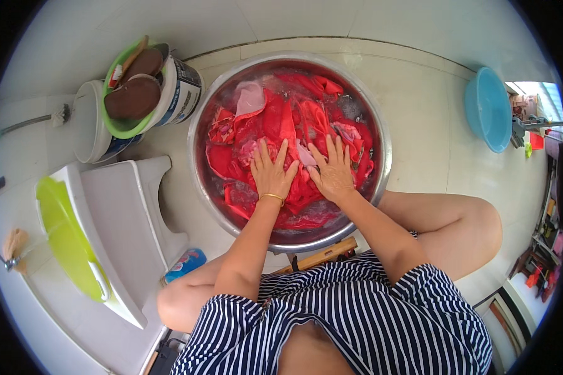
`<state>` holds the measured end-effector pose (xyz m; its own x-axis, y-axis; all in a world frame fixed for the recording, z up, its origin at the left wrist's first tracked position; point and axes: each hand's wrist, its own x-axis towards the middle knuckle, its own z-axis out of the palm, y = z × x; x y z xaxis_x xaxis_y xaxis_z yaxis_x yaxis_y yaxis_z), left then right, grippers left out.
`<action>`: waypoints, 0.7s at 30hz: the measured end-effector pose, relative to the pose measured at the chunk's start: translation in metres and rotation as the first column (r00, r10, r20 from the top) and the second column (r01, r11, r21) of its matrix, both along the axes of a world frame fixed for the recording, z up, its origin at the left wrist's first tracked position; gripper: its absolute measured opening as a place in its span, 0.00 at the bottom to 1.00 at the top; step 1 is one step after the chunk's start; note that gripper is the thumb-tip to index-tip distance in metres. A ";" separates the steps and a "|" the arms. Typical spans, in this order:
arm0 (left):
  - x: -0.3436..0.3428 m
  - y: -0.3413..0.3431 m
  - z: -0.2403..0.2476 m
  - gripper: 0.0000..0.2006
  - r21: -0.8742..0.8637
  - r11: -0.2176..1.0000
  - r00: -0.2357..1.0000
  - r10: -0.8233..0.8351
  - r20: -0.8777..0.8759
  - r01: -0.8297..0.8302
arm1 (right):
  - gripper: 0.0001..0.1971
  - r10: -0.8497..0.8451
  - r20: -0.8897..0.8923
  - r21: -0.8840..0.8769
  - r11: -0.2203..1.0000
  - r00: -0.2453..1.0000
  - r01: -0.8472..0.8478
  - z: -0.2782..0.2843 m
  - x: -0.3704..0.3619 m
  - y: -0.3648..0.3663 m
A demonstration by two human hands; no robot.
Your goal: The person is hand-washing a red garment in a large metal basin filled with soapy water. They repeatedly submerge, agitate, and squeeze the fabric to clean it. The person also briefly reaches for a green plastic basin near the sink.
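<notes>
Wet red cloth (275, 115) with pink and patterned patches lies bunched in soapy water inside a large round metal basin (383, 134). My left hand (272, 172) rests flat on the cloth left of the middle, fingers spread, a gold-coloured bangle at its wrist. Beside it, my right hand (333, 170) lies on the cloth with its fingers apart too. Neither hand grips anything that I can see. A pale pink piece of cloth (306, 154) shows between the two hands. What lies under the palms is hidden.
White buckets (180, 94) stand at the upper left, one topped by a green basin (124, 130) with brown items. A white stool-like stand (122, 200) and a blue packet (186, 264) are left. A light blue basin (488, 109) leans at the right wall.
</notes>
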<state>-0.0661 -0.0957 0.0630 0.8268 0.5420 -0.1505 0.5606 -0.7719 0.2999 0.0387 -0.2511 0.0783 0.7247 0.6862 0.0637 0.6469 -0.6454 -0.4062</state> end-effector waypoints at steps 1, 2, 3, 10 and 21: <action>0.003 0.004 -0.007 0.35 -0.042 0.999 0.998 -0.005 -0.062 0.002 | 0.26 0.045 -0.009 -0.041 0.998 0.999 -0.046 -0.006 0.005 0.004; 0.014 0.012 -0.010 0.34 -0.081 0.997 0.992 -0.015 -0.124 0.005 | 0.27 0.088 -0.019 -0.077 0.993 0.996 -0.089 -0.012 0.011 0.008; 0.025 0.021 -0.012 0.33 -0.121 0.993 0.982 -0.028 -0.184 0.006 | 0.27 0.094 -0.077 -0.133 0.986 0.993 -0.104 -0.016 0.016 0.014; 0.053 0.064 -0.152 0.24 -0.421 0.898 0.891 -0.292 -0.348 0.130 | 0.26 0.085 -0.652 -0.392 0.813 0.753 -0.431 -0.053 0.086 0.072; 0.071 0.105 -0.154 0.18 -0.831 0.556 0.974 0.194 0.115 -0.012 | 0.22 0.142 -0.424 -0.221 0.941 0.895 -0.254 -0.047 0.114 0.086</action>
<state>0.0053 0.0093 -0.0913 0.8327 0.3401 -0.4371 0.4883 -0.0786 0.8691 0.1523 -0.1648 0.0315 0.4971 0.7686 -0.4027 0.5937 -0.6397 -0.4881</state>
